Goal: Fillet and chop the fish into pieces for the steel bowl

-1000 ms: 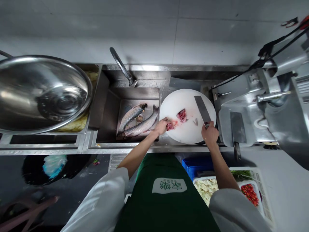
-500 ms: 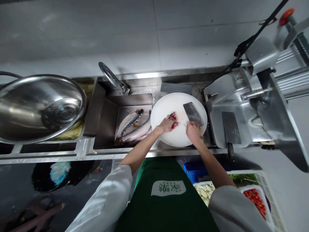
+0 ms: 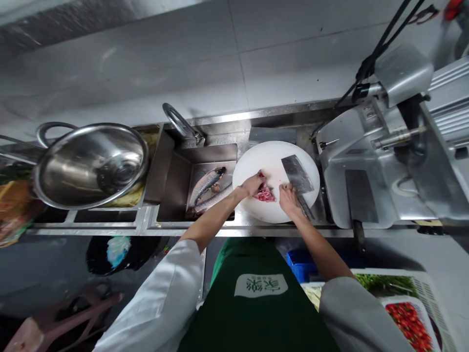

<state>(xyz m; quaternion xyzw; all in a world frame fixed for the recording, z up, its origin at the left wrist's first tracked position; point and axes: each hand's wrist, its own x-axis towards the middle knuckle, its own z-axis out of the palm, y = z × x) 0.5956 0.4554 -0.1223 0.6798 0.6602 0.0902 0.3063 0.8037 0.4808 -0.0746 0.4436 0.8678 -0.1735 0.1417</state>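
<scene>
On the round white cutting board (image 3: 256,155), my left hand (image 3: 252,186) is closed around a piece of raw red fish meat (image 3: 265,194). Part of the piece is hidden under my fingers. My right hand (image 3: 289,199) is over the board just right of the meat, its fingers curled; what they hold, if anything, is hidden. A cleaver (image 3: 297,173) lies flat on the board, its handle along the right side of that hand. Two whole fish (image 3: 207,186) lie in the sink (image 3: 176,181) to the left.
A tap (image 3: 181,120) arches over the sink. Farther left stands a large steel bowl (image 3: 91,166). A second cleaver (image 3: 361,195) rests on the slicing machine (image 3: 384,146) at right. Below are a tray of red peppers (image 3: 408,322) and a black bin (image 3: 95,256).
The cleaver blade, blurred before, is now still on the board. My right hand has shifted left off its handle toward the meat. More red meat shows beside my left hand.
</scene>
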